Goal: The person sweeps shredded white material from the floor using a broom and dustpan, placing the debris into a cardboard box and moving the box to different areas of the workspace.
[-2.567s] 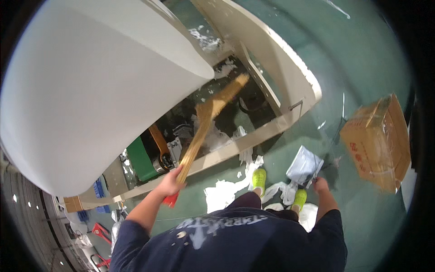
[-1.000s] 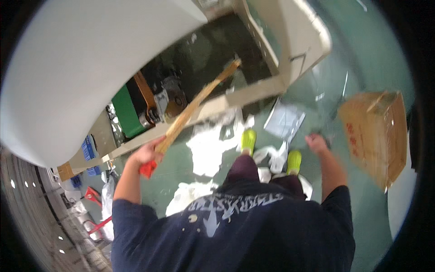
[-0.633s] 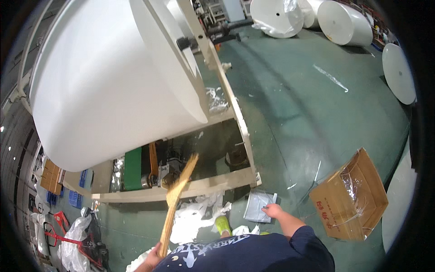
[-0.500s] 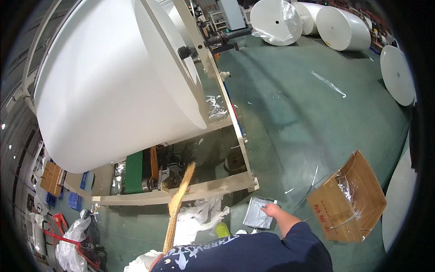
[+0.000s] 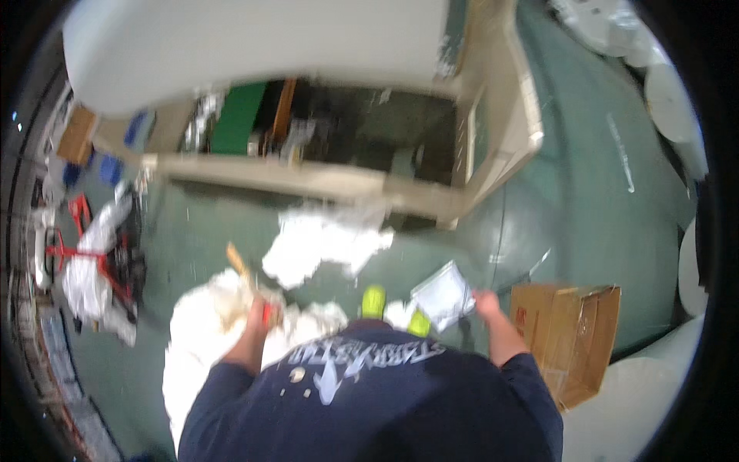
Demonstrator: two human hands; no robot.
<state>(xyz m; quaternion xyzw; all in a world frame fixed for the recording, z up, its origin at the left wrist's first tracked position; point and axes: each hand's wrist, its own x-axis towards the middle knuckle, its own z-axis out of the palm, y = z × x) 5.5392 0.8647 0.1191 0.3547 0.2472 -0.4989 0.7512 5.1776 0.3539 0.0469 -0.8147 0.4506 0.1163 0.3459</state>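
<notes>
My left hand [image 5: 260, 308] is closed around a straw broom [image 5: 240, 263] to the left of my body. Its pale yellow shaft shows beyond the fingers, and a small red patch beside the hand is too blurred to make out. On the other side my right hand [image 5: 485, 302] grips a silvery grey dustpan [image 5: 444, 296] by its edge or handle, just above the floor. White crumpled paper [image 5: 319, 240] lies on the floor ahead. A larger white heap [image 5: 204, 331] spreads beneath and beside my left arm. My yellow-green shoes [image 5: 373, 300] show between the hands.
A beige machine frame [image 5: 308, 181] with a huge white roll [image 5: 254, 38] stands ahead. An open cardboard box [image 5: 550, 331] is at my right, near more white rolls [image 5: 677, 100]. A red cart [image 5: 92, 254] with plastic bags stands at the left.
The view has tipped down and turned. The broom, upright before with its straw end raised, is now lowered by my left side. The dustpan stays in my right hand.
</notes>
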